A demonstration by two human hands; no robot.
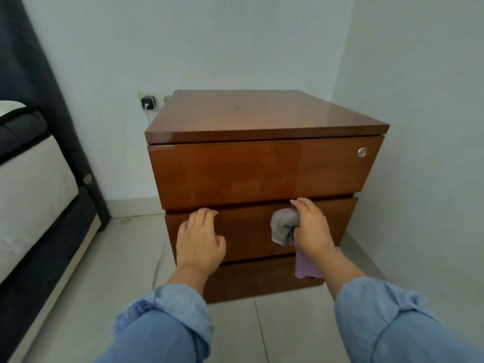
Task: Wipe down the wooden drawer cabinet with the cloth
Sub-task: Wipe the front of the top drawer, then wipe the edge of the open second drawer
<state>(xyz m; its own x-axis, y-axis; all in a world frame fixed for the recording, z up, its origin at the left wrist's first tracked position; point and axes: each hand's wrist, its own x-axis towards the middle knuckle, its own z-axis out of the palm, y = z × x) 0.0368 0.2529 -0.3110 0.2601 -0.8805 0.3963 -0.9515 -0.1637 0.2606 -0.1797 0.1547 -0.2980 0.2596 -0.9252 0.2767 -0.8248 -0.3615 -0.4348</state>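
Bed (31, 184) left of cabinet (262, 166); right fingers (301, 204) bunch cloth (284, 226), left fingers (207, 213) spread.

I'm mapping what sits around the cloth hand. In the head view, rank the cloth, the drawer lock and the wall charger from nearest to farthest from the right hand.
1. Cloth: bunched in the right hand, against the middle drawer front.
2. Drawer lock: above the hand, at the top drawer's right corner.
3. Wall charger: far up-left, on the wall behind the cabinet.
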